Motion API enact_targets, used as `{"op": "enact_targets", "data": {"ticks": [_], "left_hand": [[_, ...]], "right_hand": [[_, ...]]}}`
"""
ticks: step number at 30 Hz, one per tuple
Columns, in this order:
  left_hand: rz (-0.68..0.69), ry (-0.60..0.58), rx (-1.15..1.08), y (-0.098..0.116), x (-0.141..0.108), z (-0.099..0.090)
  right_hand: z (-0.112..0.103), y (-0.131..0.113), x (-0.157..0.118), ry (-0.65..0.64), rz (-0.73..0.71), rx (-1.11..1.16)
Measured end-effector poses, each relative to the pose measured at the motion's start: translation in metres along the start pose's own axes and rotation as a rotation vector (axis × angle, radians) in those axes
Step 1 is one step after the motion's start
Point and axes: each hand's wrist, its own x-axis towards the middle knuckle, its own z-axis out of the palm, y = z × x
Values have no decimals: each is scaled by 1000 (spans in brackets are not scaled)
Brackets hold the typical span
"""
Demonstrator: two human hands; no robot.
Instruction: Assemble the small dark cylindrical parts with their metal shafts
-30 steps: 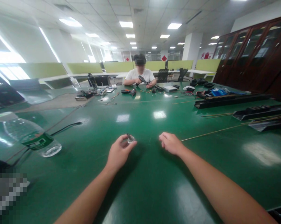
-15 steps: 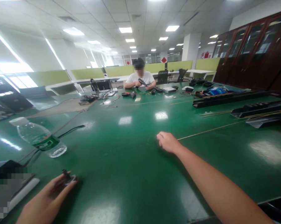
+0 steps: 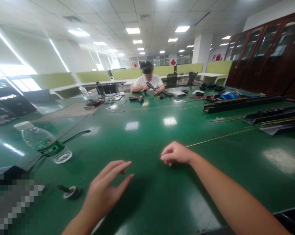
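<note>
My left hand (image 3: 108, 186) hovers over the green table with its fingers apart and nothing in it. To its left, a small dark part with a round base and a short stem (image 3: 70, 192) stands on the table. My right hand (image 3: 175, 153) is closed, with thumb and fingertips pressed together near the table's middle. Whatever lies between those fingertips is too small or hidden to name. A thin brass-coloured rod (image 3: 221, 138) runs from the right up to my right wrist; whether the hand grips it is hidden.
A clear plastic bottle (image 3: 46, 143) with a green label leans at the left, near a black cable (image 3: 76, 135). Dark metal channels (image 3: 245, 103) and more rods lie at the right. Across the table a person (image 3: 147, 80) holds a dark tool. Another person's hand shows at the right edge.
My left hand has let go of the small dark part and moved right, opening its fingers. My right hand has turned slightly and shifted a little lower, still closed.
</note>
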Motion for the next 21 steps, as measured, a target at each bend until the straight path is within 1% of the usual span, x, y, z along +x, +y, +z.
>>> {"op": "enact_targets", "data": {"ticks": [2,4,5,6,8,11,13,15,18,20,21], "left_hand": [[89,-160,-119,19,24,28],[134,-283,-219,33,42,51],[142,-313,-265,38,48,61],[139,-328,-310,42,53,69],[112,-312,-386,47,60,79],[59,-270,-439,49,63,81],[10,-237,-428,45,62,73],[-73,-164,-367,37,57,58],[-242,-8,-192,15,41,20],[-389,84,-26,-9,22,-12],[-476,110,69,-23,10,-28]], "right_hand": [[0,-4,-5,-151,46,44],[-1,-8,-9,-234,83,54],[-2,-10,-10,-255,87,56],[-3,-11,-10,-268,81,54],[-4,-13,-11,-279,55,43],[-6,-14,-10,-288,44,23],[-6,-12,-9,-273,61,33],[-7,-8,-7,-208,78,50],[-9,-2,-3,-9,97,39],[-10,1,1,102,114,20],[-10,2,2,128,122,14]]}}
